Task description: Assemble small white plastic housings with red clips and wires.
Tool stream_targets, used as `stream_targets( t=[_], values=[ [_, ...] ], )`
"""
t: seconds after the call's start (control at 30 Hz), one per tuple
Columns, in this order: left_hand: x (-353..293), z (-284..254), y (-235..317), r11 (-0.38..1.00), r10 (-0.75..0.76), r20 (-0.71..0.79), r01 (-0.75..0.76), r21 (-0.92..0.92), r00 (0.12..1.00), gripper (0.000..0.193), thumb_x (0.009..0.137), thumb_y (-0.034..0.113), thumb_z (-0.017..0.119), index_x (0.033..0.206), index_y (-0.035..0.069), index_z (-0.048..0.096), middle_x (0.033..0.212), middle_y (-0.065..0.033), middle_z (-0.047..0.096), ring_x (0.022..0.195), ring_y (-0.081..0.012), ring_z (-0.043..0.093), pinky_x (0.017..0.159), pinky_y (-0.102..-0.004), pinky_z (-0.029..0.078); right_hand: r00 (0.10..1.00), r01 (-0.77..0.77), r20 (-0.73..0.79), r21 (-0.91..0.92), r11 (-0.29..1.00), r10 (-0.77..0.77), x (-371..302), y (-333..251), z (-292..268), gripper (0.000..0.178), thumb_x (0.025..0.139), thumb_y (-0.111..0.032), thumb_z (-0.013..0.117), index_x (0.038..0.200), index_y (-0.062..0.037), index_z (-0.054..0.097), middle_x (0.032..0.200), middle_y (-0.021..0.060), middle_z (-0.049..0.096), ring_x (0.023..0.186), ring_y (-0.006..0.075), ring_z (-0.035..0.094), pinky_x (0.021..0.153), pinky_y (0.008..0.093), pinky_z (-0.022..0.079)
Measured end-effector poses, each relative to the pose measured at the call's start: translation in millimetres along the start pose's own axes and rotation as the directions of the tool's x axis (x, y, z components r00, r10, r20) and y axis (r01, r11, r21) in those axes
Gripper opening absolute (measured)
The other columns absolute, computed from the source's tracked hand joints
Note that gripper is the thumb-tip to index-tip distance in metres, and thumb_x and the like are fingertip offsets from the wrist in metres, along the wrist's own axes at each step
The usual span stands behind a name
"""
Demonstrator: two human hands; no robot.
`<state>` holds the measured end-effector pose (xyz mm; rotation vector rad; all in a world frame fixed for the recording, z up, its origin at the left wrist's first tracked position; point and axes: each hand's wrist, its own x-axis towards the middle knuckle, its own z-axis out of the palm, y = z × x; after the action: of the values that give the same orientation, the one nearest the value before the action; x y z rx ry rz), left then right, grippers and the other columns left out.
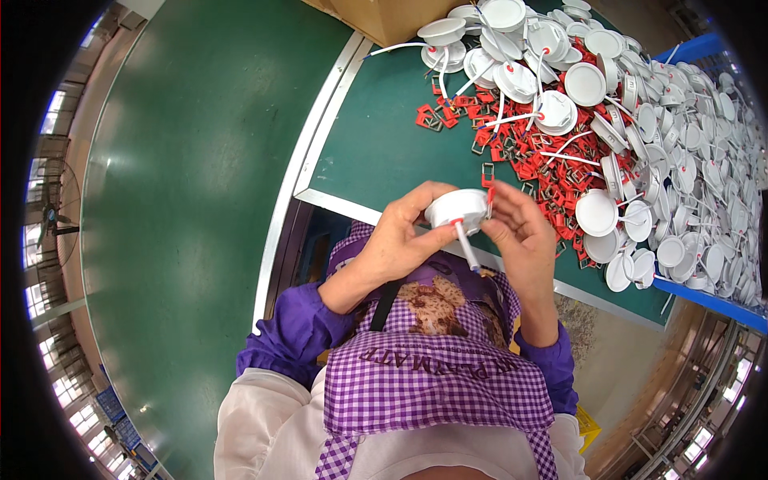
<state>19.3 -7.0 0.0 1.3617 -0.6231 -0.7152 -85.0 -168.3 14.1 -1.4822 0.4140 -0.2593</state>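
Observation:
My left hand (pixel 397 240) is closed on a white round downlight (pixel 453 210), fingers behind it and thumb at its near edge. From a red spot on the downlight's back, a short white cable (pixel 466 246) hangs toward me. My right hand (pixel 525 240) pinches a red spring clip (pixel 490 194) against the downlight's right side. Whether the clip is seated there I cannot tell. Just beyond the fingertips is another red clip with a metal loop (pixel 488 173). Both hands are above the near edge of the green bench (pixel 360 164).
Many loose red clips (pixel 532 156) are heaped on the bench, ahead and to the right. White downlights (pixel 585 84) lie on and around them, and more fill a blue-edged bin (pixel 712 310) at right. A cardboard box (pixel 384 18) stands at the back. A long green surface (pixel 192 184) extends at left.

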Motion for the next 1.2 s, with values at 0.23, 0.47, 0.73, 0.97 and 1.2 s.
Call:
stream_targets(
  t=[0.23, 0.47, 0.73, 0.97, 1.2],
  values=[
    [-21.9, -3.0, -4.9, 0.981, -0.155, 0.053, 0.16, -0.109, 0.987, 0.031, 0.092, 0.005, 0.063, 0.122, 0.001, 0.054, 0.108, -0.0036, 0.061, 0.101, -0.0089, 0.057, 0.089, -0.0251, 0.047, 0.994, -0.109, 0.031, 0.019, 0.994, 0.108, -13.0, 15.6, 3.4, 0.045, 0.085, -0.001, 0.069, 0.127, 0.0047, 0.053, 0.114, 0.0134, 0.065, 0.101, 0.0174, 0.063, 0.089, 0.029, 0.05],
    [-15.5, 10.2, -7.6, 0.906, -0.245, -0.035, 0.215, -0.365, 0.969, 0.037, 0.087, 0.0, 0.066, 0.122, 0.001, 0.054, 0.108, -0.0048, 0.062, 0.101, -0.0103, 0.059, 0.089, -0.0264, 0.05, 0.99, -0.116, -0.058, 0.203, 0.972, 0.131, -9.8, 37.9, 13.2, 0.037, 0.089, -0.003, 0.067, 0.122, 0.0064, 0.055, 0.108, 0.0122, 0.066, 0.097, 0.0153, 0.063, 0.085, 0.0264, 0.051],
    [-11.4, -30.8, 8.5, 0.992, -0.095, -0.362, 0.117, 0.039, 0.927, 0.037, 0.08, -0.001, 0.074, 0.112, 0.001, 0.057, 0.107, -0.0078, 0.066, 0.093, -0.0142, 0.065, 0.084, -0.0276, 0.053, 0.964, 0.055, -0.184, -0.561, 0.826, -0.19, 23.1, 35.9, -7.6, 0.028, 0.088, -0.016, 0.068, 0.113, -0.0043, 0.064, 0.09, 0.0105, 0.063, 0.074, 0.019, 0.064, 0.063, 0.0322, 0.049],
    [-11.7, -48.3, 12.0, 0.761, -0.297, -0.269, 0.057, -0.647, 0.916, 0.033, 0.086, 0.01, 0.069, 0.115, 0.002, 0.057, 0.109, -0.0099, 0.066, 0.098, -0.0209, 0.066, 0.089, -0.0406, 0.054, 0.932, 0.256, 0.11, -0.874, 0.414, -0.344, 42.9, 29.8, -5.3, 0.026, 0.083, -0.009, 0.067, 0.109, -0.0066, 0.065, 0.096, 0.0127, 0.057, 0.087, 0.031, 0.061, 0.072, 0.0392, 0.049],
    [-10.9, -47.1, 7.8, 0.542, -0.415, -0.044, 0.208, -0.815, 0.909, 0.041, 0.09, 0.008, 0.063, 0.127, 0.0, 0.048, 0.114, -0.014, 0.063, 0.103, -0.0258, 0.066, 0.086, -0.048, 0.058, 0.853, 0.49, 0.336, -0.78, 0.389, -0.4, 35.3, 16.9, -24.2, 0.021, 0.08, -0.004, 0.068, 0.101, -0.0051, 0.068, 0.11, 0.0114, 0.062, 0.096, 0.0305, 0.058, 0.082, 0.0393, 0.047]
  ],
)
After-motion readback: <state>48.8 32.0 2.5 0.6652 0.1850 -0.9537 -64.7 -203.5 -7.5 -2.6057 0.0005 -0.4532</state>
